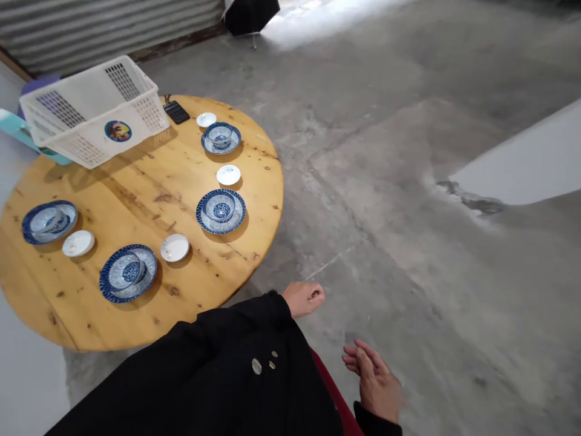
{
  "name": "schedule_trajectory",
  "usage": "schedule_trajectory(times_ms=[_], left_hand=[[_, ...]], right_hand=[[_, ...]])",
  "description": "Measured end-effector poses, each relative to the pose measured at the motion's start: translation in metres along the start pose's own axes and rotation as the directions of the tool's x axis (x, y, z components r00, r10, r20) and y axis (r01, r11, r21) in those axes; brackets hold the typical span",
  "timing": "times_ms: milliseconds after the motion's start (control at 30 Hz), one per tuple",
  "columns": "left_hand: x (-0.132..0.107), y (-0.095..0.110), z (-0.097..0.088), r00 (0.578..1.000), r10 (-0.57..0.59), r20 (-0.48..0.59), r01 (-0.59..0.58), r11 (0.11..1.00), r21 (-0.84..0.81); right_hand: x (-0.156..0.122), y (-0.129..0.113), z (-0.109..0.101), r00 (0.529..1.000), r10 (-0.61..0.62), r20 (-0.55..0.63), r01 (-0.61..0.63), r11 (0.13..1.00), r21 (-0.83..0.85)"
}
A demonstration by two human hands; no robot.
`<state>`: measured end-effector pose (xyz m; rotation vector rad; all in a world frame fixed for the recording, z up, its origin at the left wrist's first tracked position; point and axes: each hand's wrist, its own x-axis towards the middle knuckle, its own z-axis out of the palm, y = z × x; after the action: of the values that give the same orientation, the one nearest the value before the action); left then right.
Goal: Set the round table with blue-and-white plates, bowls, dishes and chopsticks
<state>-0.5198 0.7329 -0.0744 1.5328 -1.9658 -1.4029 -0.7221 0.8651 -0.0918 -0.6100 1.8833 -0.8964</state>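
Blue-and-white patterned ware is nearest to the hands: a round plate [221, 230], with a matching round bowl [221, 209] seated in it, is set near the right edge of the round yellow wooden worktop [140, 206]. From the left hand [303, 299] it is reached forward and to the left, across the worktop's curved edge. From the right hand [376, 381] the same direction holds, but the way is longer — the left is plainly the nearer. No long axis is offered by plate or bowl, both being round. A small round white dish [228, 175] is placed just beyond the plate; another white dish [175, 247] is placed to its left, a little closer in. A long axis is shown only by the white plastic basket [100, 145], stretched crosswise at the worktop's far side. The left hand is loosely curled, with nothing visible in its grasp; the right is relaxed, fingers slightly bent and nothing held — both are seen over the grey concrete floor [408, 303], apart from the worktop.
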Motion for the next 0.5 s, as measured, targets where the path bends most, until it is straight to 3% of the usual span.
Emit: schedule_trajectory(times_ms=[167,300,400,500], left_hand=[[0.027,-0.005,-0.016,0.991,-0.116,-0.066,0.109,0.989,-0.099],[0.052,-0.023,-0.037,0.939,-0.266,-0.217,0.172,0.911,-0.375],[0.085,-0.037,-0.059,0.837,-0.432,-0.335,0.143,0.764,-0.629],[0.126,-0.046,-0.089,0.682,-0.605,-0.412,0.028,0.584,-0.812]], right_hand=[[0.045,-0.041,0.017,0.991,0.042,0.126,-0.036,0.998,-0.052],[0.087,-0.078,0.044,0.948,0.007,0.317,0.035,0.992,-0.125],[0.13,-0.106,0.057,0.92,-0.015,0.393,0.078,0.987,-0.143],[0.182,-0.136,0.063,0.903,-0.04,0.428,0.115,0.982,-0.151]])
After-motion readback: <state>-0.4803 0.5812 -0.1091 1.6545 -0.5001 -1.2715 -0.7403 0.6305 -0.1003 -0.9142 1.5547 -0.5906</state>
